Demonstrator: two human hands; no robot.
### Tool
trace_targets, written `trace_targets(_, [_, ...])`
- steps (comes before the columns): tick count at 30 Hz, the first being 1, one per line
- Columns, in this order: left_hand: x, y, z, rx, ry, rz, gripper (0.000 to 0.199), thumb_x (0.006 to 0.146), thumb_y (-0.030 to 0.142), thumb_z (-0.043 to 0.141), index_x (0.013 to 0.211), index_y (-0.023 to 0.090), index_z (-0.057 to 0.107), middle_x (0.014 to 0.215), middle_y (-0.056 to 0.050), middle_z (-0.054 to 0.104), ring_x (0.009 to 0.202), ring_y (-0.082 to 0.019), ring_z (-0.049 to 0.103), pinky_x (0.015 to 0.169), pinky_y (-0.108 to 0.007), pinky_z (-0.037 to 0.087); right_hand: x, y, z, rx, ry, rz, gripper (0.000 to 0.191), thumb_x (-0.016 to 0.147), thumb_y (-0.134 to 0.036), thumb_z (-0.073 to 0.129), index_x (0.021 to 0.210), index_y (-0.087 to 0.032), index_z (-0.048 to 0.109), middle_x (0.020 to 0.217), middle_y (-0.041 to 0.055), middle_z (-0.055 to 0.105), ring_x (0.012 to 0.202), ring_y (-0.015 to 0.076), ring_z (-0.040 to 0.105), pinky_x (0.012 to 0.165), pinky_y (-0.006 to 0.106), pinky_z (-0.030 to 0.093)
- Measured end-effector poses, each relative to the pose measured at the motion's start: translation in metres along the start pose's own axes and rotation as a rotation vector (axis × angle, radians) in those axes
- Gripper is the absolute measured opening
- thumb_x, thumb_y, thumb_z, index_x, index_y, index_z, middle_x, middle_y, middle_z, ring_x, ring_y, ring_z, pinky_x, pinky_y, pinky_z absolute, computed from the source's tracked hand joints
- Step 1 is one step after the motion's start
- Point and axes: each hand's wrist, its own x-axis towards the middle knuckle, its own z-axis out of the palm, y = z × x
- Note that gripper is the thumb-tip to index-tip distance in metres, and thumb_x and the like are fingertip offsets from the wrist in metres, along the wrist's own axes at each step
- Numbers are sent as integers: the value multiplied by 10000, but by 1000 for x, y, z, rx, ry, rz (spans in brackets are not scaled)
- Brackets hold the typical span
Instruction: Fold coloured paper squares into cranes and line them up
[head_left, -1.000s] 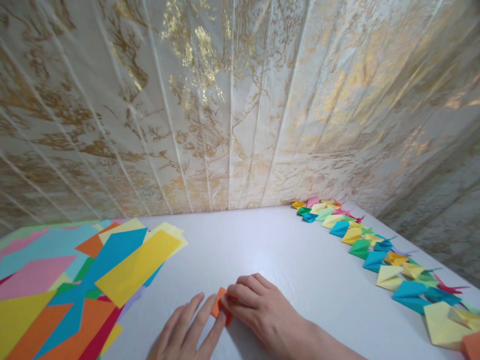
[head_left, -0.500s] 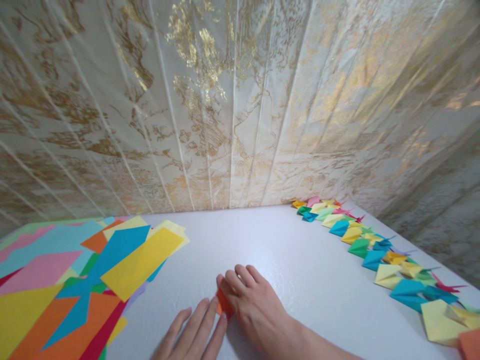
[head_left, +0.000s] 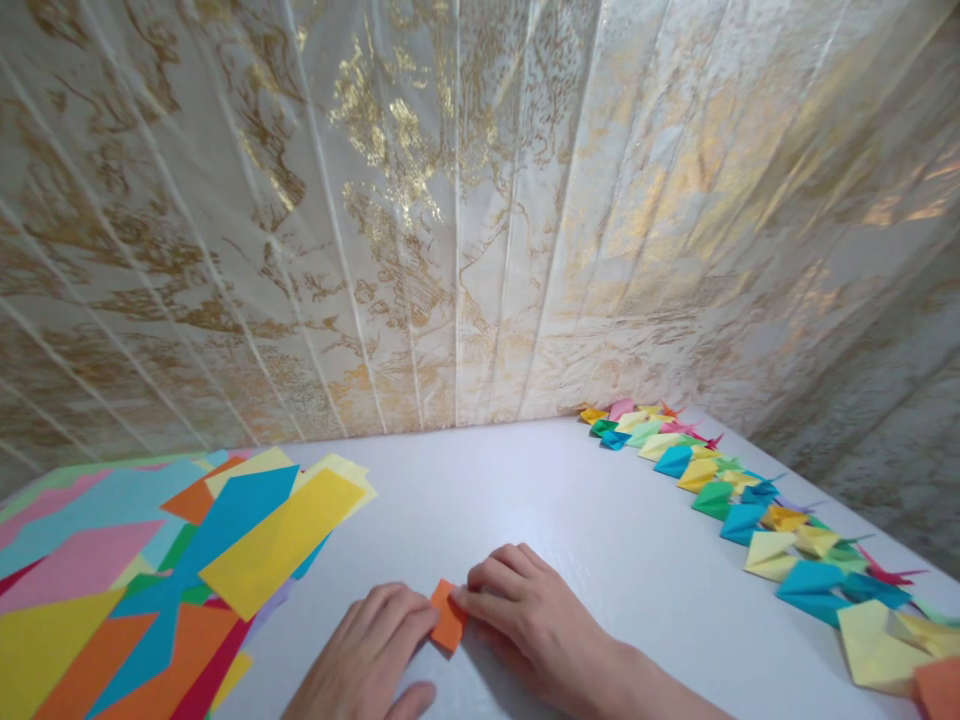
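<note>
A small folded piece of orange paper (head_left: 448, 622) lies on the white table between my two hands. My left hand (head_left: 367, 645) touches its left edge with bent fingertips, the thumb held apart lower down. From the other side, my right hand (head_left: 529, 620) pinches the paper's upper right edge between thumb and curled fingers. The paper's middle and lower tip show uncovered.
Loose coloured sheets, a yellow one (head_left: 281, 540) on top, overlap on the left of the table (head_left: 480, 490). Rows of folded paper figures (head_left: 742, 522) run along the right side. A gold-patterned curtain (head_left: 420, 250) hangs behind.
My left hand has curled its fingers and moved up beside the paper. My right hand has shifted right, so more of the orange paper shows. The view has tilted slightly.
</note>
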Motion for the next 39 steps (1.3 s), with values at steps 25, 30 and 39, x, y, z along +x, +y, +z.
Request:
trace_targets(25, [14, 4, 16, -178, -68, -380, 118, 921, 232, 630, 804, 234, 620, 885, 2, 622, 843, -199, 591, 711, -307, 474, 23, -4, -3, 352, 21, 461, 121, 793, -130, 808, 763, -206, 718, 901, -3, 625, 927, 186, 532, 903, 356, 402])
trace_targets(30, [12, 5, 13, -225, -114, -359, 90, 898, 162, 653, 856, 234, 621, 930, 2, 600, 879, -201, 566, 738, -313, 454, 10, -4, -2, 344, 34, 363, 194, 739, -59, 831, 765, -210, 711, 925, -3, 619, 952, 193, 527, 875, 342, 417])
trace_targets(39, [17, 10, 12, -191, -93, -317, 128, 942, 144, 565, 845, 224, 592, 911, -6, 593, 862, -205, 544, 738, -327, 430, 3, 0, -3, 284, 37, 418, 193, 769, -17, 781, 777, -204, 736, 849, 5, 639, 864, 183, 535, 809, 325, 407])
